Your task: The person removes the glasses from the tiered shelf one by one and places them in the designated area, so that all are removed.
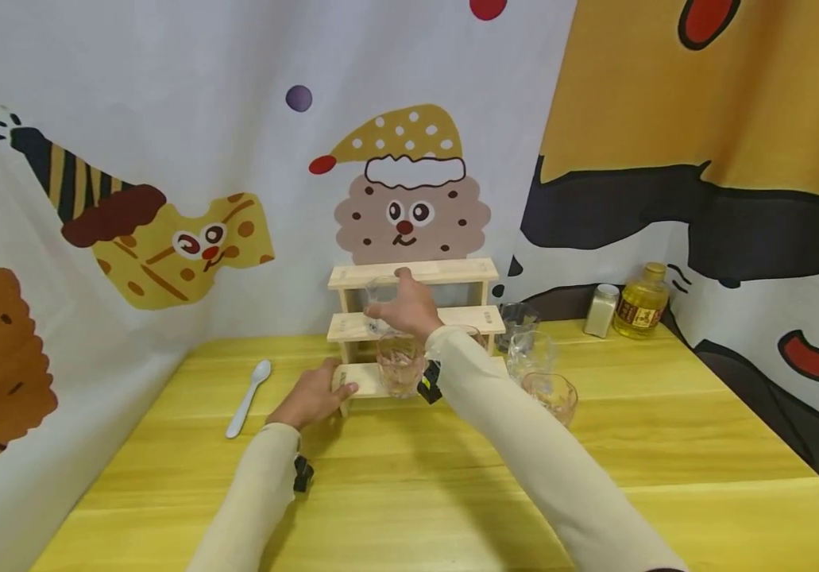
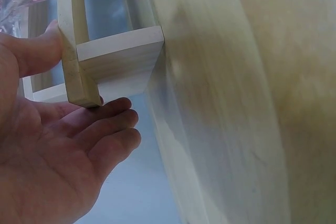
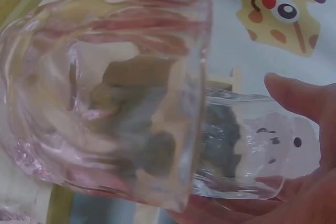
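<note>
A three-tier wooden shelf stand [image 1: 412, 272] is set against the curtain. My left hand [image 1: 312, 395] holds the left end of its lowest board [image 2: 81, 85], the thumb on one side and the fingers on the other. At the middle tier, my right hand [image 1: 409, 308] grips a clear glass [image 3: 247, 148] between thumb and fingers. The glass is upright, over the tier's left part; whether its base touches the board I cannot tell. Below it, a pinkish glass [image 1: 399, 367] stands on the lowest board. Another pinkish glass [image 1: 476, 334] is partly hidden behind my right forearm.
Right of the stand are a dark-tinted glass [image 1: 518, 322], a clear glass [image 1: 532, 353] and a pinkish glass [image 1: 555, 395]. Farther back are a white-capped jar [image 1: 601, 311] and an oil bottle [image 1: 641, 303]. A pale spoon [image 1: 248, 401] lies left on the wooden table [image 1: 380, 492].
</note>
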Demonstrator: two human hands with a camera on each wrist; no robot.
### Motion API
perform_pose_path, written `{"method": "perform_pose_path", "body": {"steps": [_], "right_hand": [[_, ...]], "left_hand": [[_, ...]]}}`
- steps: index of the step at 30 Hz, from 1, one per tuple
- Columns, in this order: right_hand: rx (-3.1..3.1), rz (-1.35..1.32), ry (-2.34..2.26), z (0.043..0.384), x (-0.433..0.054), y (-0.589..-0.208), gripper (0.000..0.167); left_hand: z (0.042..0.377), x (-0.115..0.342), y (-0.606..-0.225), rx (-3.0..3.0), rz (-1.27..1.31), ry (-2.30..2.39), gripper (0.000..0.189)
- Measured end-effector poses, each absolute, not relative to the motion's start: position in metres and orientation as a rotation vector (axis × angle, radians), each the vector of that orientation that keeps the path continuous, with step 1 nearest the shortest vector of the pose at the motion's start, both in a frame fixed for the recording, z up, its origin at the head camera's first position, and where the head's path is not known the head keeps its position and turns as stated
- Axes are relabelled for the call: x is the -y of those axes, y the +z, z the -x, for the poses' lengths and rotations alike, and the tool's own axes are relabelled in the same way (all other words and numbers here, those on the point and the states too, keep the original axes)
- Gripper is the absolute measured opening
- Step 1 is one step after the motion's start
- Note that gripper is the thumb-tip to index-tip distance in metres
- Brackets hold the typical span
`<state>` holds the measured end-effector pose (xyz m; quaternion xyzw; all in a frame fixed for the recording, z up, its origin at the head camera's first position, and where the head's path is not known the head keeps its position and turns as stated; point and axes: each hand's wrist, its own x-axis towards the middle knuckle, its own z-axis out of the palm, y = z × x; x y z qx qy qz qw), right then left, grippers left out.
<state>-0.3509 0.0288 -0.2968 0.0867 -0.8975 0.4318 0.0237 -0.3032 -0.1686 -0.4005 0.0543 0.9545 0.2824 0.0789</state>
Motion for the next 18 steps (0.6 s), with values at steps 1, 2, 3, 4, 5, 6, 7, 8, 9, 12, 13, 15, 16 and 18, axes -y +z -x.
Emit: {"method": "perform_pose_path", "body": {"steps": [1, 2, 3, 4, 5, 6, 7, 8, 9, 12, 13, 15, 16, 18], "right_hand": [[2.790, -0.270, 1.327, 0.352, -0.028, -0.297, 0.089], [2.795, -0.266, 1.322, 0.352, -0.027, -0.298, 0.089], [2.795, -0.259, 1.314, 0.353, -0.027, -0.298, 0.089], [2.793, -0.245, 1.313, 0.353, -0.027, -0.299, 0.088], [2.788, -0.231, 1.309, 0.354, -0.028, -0.300, 0.088], [2.782, -0.221, 1.311, 0.354, -0.028, -0.301, 0.088], [2.779, -0.214, 1.309, 0.354, -0.029, -0.302, 0.087], [2.777, -0.213, 1.297, 0.354, -0.029, -0.303, 0.087], [2.779, -0.219, 1.276, 0.354, -0.030, -0.304, 0.087], [2.780, -0.275, 1.187, 0.356, -0.030, -0.308, 0.086], [2.780, -0.297, 1.154, 0.357, -0.030, -0.309, 0.086], [2.777, -0.332, 1.108, 0.358, -0.030, -0.310, 0.086], [2.777, -0.341, 1.098, 0.358, -0.030, -0.310, 0.087], [2.779, -0.341, 1.101, 0.357, -0.031, -0.311, 0.087]], "left_hand": [[0.303, 0.169, -0.400, -2.857, -0.163, 0.847, 0.070], [0.302, 0.169, -0.400, -2.858, -0.166, 0.848, 0.069], [0.301, 0.168, -0.400, -2.860, -0.174, 0.853, 0.069], [0.301, 0.167, -0.399, -2.859, -0.182, 0.857, 0.068], [0.300, 0.165, -0.399, -2.856, -0.191, 0.866, 0.068], [0.299, 0.164, -0.399, -2.853, -0.196, 0.872, 0.068], [0.299, 0.163, -0.399, -2.849, -0.198, 0.874, 0.068], [0.298, 0.163, -0.399, -2.850, -0.203, 0.869, 0.068], [0.298, 0.162, -0.399, -2.850, -0.201, 0.865, 0.067], [0.299, 0.163, -0.401, -2.863, -0.191, 0.840, 0.067], [0.299, 0.164, -0.401, -2.868, -0.188, 0.837, 0.067], [0.299, 0.165, -0.402, -2.881, -0.189, 0.835, 0.067], [0.299, 0.165, -0.402, -2.884, -0.191, 0.837, 0.067], [0.299, 0.165, -0.403, -2.881, -0.199, 0.848, 0.067]]}}
